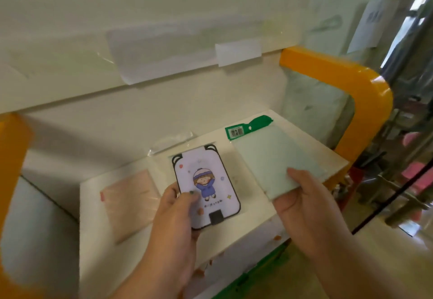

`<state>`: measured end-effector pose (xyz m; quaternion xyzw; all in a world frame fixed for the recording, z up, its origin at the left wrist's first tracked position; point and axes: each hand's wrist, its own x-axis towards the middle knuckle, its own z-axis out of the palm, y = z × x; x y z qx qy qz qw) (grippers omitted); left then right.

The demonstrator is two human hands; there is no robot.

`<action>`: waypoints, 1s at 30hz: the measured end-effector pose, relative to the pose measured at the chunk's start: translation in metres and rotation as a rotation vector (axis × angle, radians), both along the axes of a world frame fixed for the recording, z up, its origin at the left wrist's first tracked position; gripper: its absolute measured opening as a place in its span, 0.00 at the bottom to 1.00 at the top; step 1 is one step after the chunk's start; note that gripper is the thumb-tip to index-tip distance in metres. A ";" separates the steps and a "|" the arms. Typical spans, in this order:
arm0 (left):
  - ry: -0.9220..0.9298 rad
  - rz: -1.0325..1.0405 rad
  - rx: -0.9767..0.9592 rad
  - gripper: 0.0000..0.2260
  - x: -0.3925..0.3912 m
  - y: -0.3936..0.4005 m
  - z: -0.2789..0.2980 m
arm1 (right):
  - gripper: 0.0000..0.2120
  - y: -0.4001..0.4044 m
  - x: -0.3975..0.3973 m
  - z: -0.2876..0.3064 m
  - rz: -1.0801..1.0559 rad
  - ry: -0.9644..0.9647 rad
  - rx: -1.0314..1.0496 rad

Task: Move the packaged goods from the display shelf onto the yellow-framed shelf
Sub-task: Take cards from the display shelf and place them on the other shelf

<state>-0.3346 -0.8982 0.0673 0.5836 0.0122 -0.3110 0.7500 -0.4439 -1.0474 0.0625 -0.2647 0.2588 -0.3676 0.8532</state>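
My left hand (174, 214) grips the lower left edge of a clear-wrapped card pack with a cartoon child in a blue coat (206, 186), lying on the white shelf board (293, 132). My right hand (309, 207) holds the near end of a pale green pack with a green barcode header (269, 156), which rests flat on the board's right side. A pink flat pack (131, 202) lies on the left of the same board, untouched. The yellow frame (365, 92) curves around the shelf's right end.
A white upper shelf with taped paper labels (237, 51) overhangs the board. A yellow post (11, 158) stands at the left. At far right are metal bars and pink items (417, 174). A green strip (257, 273) runs under the board's front edge.
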 end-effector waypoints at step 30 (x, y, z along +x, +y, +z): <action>-0.529 0.043 0.785 0.24 0.036 -0.203 -0.056 | 0.27 -0.251 0.042 -0.052 0.366 0.844 -1.704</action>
